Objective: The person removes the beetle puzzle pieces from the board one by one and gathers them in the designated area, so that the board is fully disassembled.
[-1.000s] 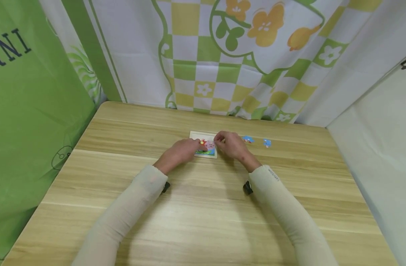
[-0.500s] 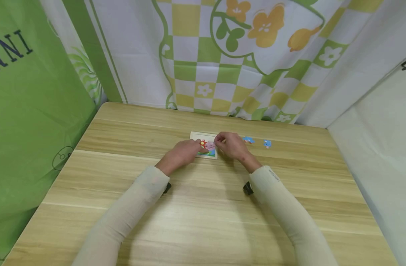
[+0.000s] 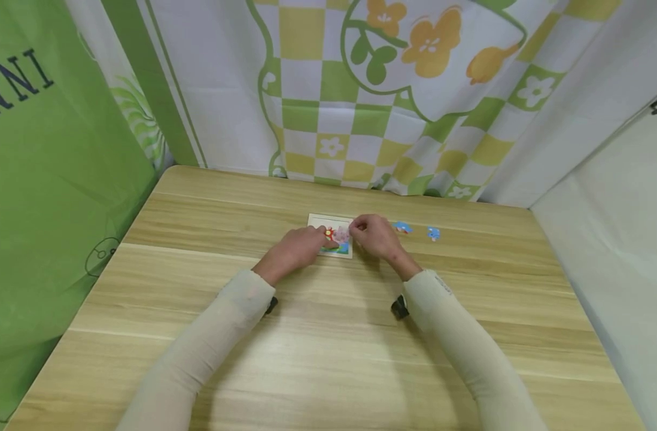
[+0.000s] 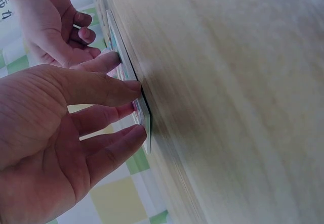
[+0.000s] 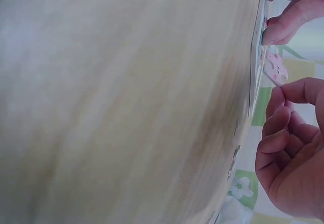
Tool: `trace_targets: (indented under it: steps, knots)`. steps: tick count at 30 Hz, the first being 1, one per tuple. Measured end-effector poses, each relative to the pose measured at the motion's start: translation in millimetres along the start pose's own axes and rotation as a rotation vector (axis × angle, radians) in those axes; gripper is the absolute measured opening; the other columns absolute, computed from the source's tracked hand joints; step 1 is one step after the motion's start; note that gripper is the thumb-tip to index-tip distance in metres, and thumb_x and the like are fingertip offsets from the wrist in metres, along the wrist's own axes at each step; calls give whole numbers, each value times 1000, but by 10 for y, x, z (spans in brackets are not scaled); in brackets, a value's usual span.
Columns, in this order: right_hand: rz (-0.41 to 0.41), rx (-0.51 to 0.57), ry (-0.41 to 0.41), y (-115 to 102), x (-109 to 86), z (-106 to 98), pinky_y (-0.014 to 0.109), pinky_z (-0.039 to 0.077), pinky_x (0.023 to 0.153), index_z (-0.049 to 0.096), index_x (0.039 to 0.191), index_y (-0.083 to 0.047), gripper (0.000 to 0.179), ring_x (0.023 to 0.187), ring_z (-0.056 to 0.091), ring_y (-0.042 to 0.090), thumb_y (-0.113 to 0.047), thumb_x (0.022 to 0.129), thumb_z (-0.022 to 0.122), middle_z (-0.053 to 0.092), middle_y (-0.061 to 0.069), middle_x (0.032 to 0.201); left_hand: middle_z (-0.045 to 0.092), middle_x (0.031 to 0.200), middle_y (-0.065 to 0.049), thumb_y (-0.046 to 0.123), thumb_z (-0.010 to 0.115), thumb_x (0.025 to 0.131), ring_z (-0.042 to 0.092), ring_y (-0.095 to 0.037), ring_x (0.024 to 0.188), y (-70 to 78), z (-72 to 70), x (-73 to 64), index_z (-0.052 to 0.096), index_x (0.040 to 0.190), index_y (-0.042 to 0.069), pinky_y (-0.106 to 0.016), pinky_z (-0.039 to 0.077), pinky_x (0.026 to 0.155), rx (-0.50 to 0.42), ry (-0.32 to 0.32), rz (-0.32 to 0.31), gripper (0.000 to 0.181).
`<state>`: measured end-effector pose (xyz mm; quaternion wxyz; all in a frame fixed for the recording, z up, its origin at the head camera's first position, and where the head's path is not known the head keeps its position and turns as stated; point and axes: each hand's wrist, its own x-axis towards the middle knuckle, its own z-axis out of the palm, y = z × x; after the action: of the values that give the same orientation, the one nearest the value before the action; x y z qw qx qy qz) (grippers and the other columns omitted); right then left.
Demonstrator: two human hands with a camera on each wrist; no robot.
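A small puzzle board (image 3: 323, 216) with a pale frame and a coloured picture lies flat on the wooden table. My left hand (image 3: 298, 247) rests on its left side; in the left wrist view the thumb and fairly straight fingers touch the board's edge and face. A red and yellow shape (image 3: 329, 232) shows beside that index finger. With thumb and index finger my right hand (image 3: 377, 235) pinches a pink puzzle piece (image 5: 276, 68) with a small face printed on it. The piece is tilted up at the board's right side, its lower edge close to the board.
Two blue puzzle pieces, one nearer (image 3: 402, 227) and one farther right (image 3: 433, 233), lie on the table (image 3: 318, 347) beyond my right hand. A patterned curtain (image 3: 336, 114) hangs along the back edge, and a green cloth (image 3: 54, 209) at the left.
The right hand, with the pink piece, has shifted very slightly to the right. The left hand stays on the board, and the blue pieces lie where they were.
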<state>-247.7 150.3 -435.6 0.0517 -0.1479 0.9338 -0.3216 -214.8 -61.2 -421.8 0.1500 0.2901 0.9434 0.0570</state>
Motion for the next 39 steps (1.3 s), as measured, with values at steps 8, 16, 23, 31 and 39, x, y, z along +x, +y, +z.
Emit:
trace_targets:
  steps: [8, 16, 23, 31, 39]
  knots:
    - [33, 73, 20, 16, -26, -71, 34, 51, 68, 75, 102, -3, 18, 78, 62, 21, -14, 99, 62, 72, 10, 97, 58, 128, -16, -9, 53, 101, 45, -19, 76, 11, 0, -17, 58, 147, 32, -29, 37, 55, 12, 10, 4, 61]
    - [47, 84, 20, 153, -117, -194, 37, 52, 75, 74, 104, -1, 17, 85, 63, 24, -14, 100, 64, 71, 12, 100, 58, 129, -14, -11, 53, 100, 53, -22, 86, 7, 23, -21, 59, 147, 30, -29, 39, 58, 12, 19, 2, 62]
    - [49, 62, 13, 344, -234, -340, 38, 51, 75, 74, 105, -1, 18, 87, 64, 24, -15, 102, 65, 72, 13, 101, 58, 130, -10, -11, 52, 101, 57, -25, 99, -4, 45, -5, 60, 147, 31, -30, 44, 61, 26, 17, 16, 62]
    - [92, 36, 7, 601, -408, -581, 40, 50, 77, 73, 111, 0, 23, 91, 63, 27, -20, 104, 63, 70, 15, 105, 58, 126, -9, -10, 55, 101, 57, -26, 99, 8, 24, -33, 62, 146, 30, -32, 47, 63, 17, 27, 22, 61]
    - [120, 17, 25, 820, -598, -832, 42, 49, 78, 72, 110, 2, 25, 92, 62, 30, -19, 104, 61, 71, 19, 107, 59, 124, -8, -9, 55, 101, 57, -26, 98, 12, 19, -47, 63, 144, 29, -34, 49, 66, 14, 44, 26, 59]
